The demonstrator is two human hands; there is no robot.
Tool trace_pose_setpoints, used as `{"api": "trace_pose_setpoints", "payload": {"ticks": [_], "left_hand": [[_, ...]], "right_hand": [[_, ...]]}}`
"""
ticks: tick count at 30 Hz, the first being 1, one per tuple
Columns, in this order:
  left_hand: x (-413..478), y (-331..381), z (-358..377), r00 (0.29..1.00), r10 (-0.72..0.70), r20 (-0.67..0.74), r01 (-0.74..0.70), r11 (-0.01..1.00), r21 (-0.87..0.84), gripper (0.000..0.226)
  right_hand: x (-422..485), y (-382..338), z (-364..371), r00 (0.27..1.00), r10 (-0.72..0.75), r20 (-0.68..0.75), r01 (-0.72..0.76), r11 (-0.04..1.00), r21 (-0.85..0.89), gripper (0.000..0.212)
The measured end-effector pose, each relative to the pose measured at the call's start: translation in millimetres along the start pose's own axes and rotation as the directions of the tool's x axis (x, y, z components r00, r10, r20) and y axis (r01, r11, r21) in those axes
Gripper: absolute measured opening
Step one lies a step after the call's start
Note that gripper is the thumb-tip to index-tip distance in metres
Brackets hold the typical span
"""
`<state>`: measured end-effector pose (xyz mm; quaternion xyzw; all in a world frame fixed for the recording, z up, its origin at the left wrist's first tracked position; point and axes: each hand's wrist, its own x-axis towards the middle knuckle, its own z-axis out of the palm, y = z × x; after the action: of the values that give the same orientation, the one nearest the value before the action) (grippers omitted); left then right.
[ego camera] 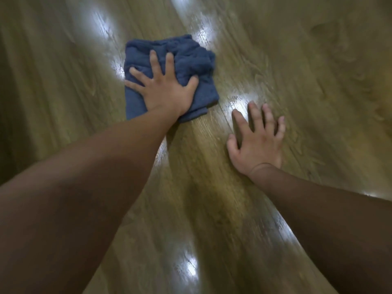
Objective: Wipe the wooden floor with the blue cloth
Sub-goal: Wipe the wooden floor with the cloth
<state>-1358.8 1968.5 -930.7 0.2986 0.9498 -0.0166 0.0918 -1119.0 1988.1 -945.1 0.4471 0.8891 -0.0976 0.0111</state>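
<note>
Palm of left hand (163,90) is pressed flat on blue cloth (191,58), fingers spread straight, nothing clenched. Blue cloth is bunched on wooden floor (297,60), ahead and centre-left. Right hand (256,143) is laid palm-down on bare boards near the cloth, apart from it, fingers straight, nothing held.

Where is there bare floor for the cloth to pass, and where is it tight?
Bare wooden plank floor lies wide to the right of the folded blue cloth, left of it, and near, between the forearms. Tightest: the strip between the cloth under the left hand and the right hand.
</note>
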Motion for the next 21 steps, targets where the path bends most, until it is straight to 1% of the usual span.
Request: {"api": "trace_pose_setpoints", "payload": {"ticks": [1, 4, 6, 8, 9, 11, 12, 13, 14, 15, 16, 17, 18, 21], "left_hand": [[1.2, 1.1, -0.2, 1.0, 0.011, -0.007, -0.011, 1.0, 0.009, 0.097], [-7.5, 0.0, -0.7, 0.999, 0.038, 0.034, -0.038, 0.999, 0.001, 0.095], [-33.6, -4.1, 7.4, 0.997, 0.069, 0.033, -0.068, 0.998, -0.011, 0.092], [-78.9, -7.0, 19.1, 0.994, 0.105, 0.028, -0.105, 0.994, -0.012, 0.088], [-106.9, -8.5, 23.6, 0.991, 0.13, 0.022, -0.13, 0.991, -0.014, 0.085], [-172.6, -15.8, 29.2, 0.979, 0.204, 0.024, -0.204, 0.979, 0.002, 0.081], [-208.4, -23.6, 31.7, 0.964, 0.265, 0.028, -0.266, 0.964, 0.02, 0.08], [-244.7, -34.7, 35.4, 0.934, 0.354, 0.04, -0.355, 0.934, 0.034, 0.08], [-279.1, -47.2, 40.2, 0.881, 0.469, 0.062, -0.472, 0.881, 0.037, 0.079], [-308.2, -59.4, 44.6, 0.808, 0.582, 0.089, -0.587, 0.809, 0.035, 0.078], [-327.9, -68.9, 48.0, 0.741, 0.661, 0.121, -0.669, 0.742, 0.041, 0.077], [-335.1, -73.5, 50.0, 0.701, 0.699, 0.145, -0.711, 0.702, 0.053, 0.076], [-330.9, -70.8, 49.1, 0.695, 0.701, 0.161, -0.715, 0.696, 0.057, 0.075], [-284.5, -35.6, 41.9, 0.788, 0.59, 0.176, -0.608, 0.791, 0.066, 0.077]], "right_hand": [[0.2, -0.4, 0.2, 1.0, 0.008, -0.014, -0.008, 1.0, 0.011, 0.063], [5.7, 1.8, 0.8, 0.999, 0.007, -0.032, -0.006, 0.999, 0.042, 0.061], [6.4, 2.4, 3.7, 1.0, -0.009, -0.029, 0.009, 1.0, 0.007, 0.059], [2.3, 2.8, 5.6, 1.0, -0.031, 0.0, 0.031, 0.999, -0.022, 0.059], [3.4, 3.4, 2.2, 0.999, -0.048, 0.024, 0.048, 0.999, -0.001, 0.059], [7.3, 12.3, -12.1, 0.987, -0.126, 0.097, 0.12, 0.991, 0.063, 0.058], [6.3, 24.3, -21.7, 0.974, -0.18, 0.139, 0.171, 0.982, 0.076, 0.058], [-1.7, 42.4, -28.7, 0.962, -0.224, 0.157, 0.216, 0.974, 0.071, 0.057], [-17.9, 63.5, -32.1, 0.961, -0.238, 0.14, 0.233, 0.971, 0.049, 0.054], [-41.6, 84.2, -31.2, 0.971, -0.217, 0.104, 0.216, 0.976, 0.016, 0.052], [-69.1, 101.7, -27.3, 0.983, -0.173, 0.067, 0.175, 0.985, -0.014, 0.053], [-93.8, 113.7, -22.7, 0.99, -0.133, 0.047, 0.135, 0.99, -0.031, 0.055], [-108.5, 120.0, -18.0, 0.994, -0.104, 0.044, 0.106, 0.994, -0.037, 0.058], [-102.7, 119.0, -14.8, 0.996, -0.071, 0.046, 0.072, 0.997, -0.012, 0.06]]}}
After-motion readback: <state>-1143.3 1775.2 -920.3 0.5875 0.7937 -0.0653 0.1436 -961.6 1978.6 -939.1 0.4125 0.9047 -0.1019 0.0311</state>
